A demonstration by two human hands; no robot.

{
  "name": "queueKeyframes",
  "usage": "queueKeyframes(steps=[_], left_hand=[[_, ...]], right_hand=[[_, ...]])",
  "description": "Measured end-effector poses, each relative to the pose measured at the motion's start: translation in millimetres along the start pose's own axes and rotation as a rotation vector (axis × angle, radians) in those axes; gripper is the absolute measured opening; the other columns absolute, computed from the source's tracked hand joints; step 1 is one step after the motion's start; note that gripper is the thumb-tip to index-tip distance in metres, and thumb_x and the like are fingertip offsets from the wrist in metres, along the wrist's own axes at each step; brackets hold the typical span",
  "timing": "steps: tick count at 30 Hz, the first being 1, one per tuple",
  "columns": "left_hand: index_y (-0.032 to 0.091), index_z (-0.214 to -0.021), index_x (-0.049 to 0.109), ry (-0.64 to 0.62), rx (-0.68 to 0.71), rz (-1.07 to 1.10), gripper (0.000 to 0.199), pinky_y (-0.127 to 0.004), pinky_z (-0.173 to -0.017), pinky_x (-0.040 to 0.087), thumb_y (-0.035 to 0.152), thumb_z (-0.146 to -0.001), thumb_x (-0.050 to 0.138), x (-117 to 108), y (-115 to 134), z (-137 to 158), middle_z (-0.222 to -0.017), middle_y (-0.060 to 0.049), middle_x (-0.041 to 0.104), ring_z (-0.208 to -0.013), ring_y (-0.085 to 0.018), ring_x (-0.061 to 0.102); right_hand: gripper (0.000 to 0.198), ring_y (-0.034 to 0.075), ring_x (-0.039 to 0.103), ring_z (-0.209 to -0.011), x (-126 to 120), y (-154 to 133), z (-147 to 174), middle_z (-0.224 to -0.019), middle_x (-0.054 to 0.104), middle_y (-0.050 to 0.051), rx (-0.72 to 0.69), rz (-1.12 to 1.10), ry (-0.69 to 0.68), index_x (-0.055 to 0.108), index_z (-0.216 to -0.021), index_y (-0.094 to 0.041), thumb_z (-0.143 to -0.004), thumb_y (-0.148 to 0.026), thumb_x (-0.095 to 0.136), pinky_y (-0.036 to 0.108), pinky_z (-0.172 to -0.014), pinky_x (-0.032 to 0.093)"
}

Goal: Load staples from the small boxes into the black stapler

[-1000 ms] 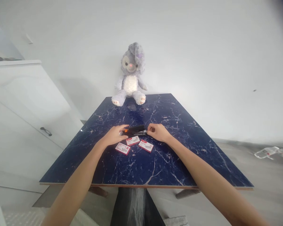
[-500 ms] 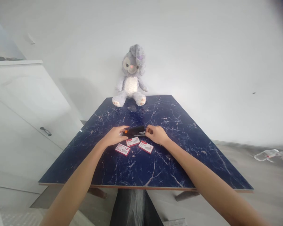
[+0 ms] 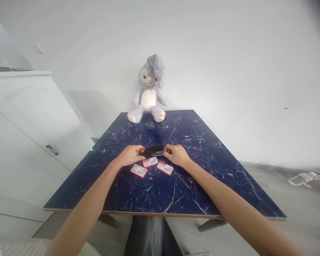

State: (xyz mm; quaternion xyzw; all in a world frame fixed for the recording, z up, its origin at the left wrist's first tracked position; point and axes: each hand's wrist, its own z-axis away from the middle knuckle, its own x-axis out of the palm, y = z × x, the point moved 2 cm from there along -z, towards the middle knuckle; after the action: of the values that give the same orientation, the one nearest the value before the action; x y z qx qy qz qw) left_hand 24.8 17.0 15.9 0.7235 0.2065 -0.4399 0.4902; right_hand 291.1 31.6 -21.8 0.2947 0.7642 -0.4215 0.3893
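Observation:
A black stapler (image 3: pixel 153 150) with an orange part near its left end lies across the blue marbled table (image 3: pixel 176 188). Its left end is gripped between the thumb and fingers of my left hand (image 3: pixel 130 155). My right hand (image 3: pixel 176 155) pinches the stapler's right end, its fingertips partly hidden behind the knuckles. Just in front of the stapler are three small red-and-white boxes: a staple box (image 3: pixel 150 162) right below it, a second staple box (image 3: pixel 165 168) to the right and a third staple box (image 3: pixel 139 170) to the left.
A grey plush rabbit (image 3: pixel 148 94) sits at the table's far edge against the white wall (image 3: pixel 229 71). To the left stands a white cabinet (image 3: pixel 24 117) with a dark handle. Clear plastic bottles (image 3: pixel 302 178) lie on the floor at the right.
The whole view has shifted slightly. Both hands keep their places at the stapler's ends, with my right fingers curled a little closer around its right end. The boxes have not moved.

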Motion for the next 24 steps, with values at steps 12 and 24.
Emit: queueKeyframes(steps=[12, 24], left_hand=[[0.027, -0.134, 0.061, 0.158, -0.029, -0.244, 0.064, -0.038, -0.082, 0.049, 0.057, -0.078, 0.070, 14.7, 7.5, -4.2, -0.102, -0.008, 0.075, -0.095, -0.030, 0.067], [0.026, -0.140, 0.054, 0.166, 0.112, -0.215, 0.050, -0.044, -0.101, 0.042, 0.031, -0.090, 0.054, 0.8, 17.5, 4.6, -0.120, -0.004, 0.071, -0.114, -0.027, 0.058]], right_hand=[[0.039, 0.014, 0.065, -0.066, -6.6, 1.3, -5.1, -0.075, 0.074, 0.000, 0.095, -0.180, -0.005, 0.065, -0.074, -0.023, -0.100, -0.042, 0.044, 0.024, -0.066, 0.041], [0.034, 0.014, 0.060, -0.060, -10.4, -9.8, 2.0, -0.068, 0.068, 0.000, -0.018, -0.208, -0.058, 0.062, -0.075, -0.021, -0.096, -0.046, 0.051, 0.024, -0.062, 0.040]])
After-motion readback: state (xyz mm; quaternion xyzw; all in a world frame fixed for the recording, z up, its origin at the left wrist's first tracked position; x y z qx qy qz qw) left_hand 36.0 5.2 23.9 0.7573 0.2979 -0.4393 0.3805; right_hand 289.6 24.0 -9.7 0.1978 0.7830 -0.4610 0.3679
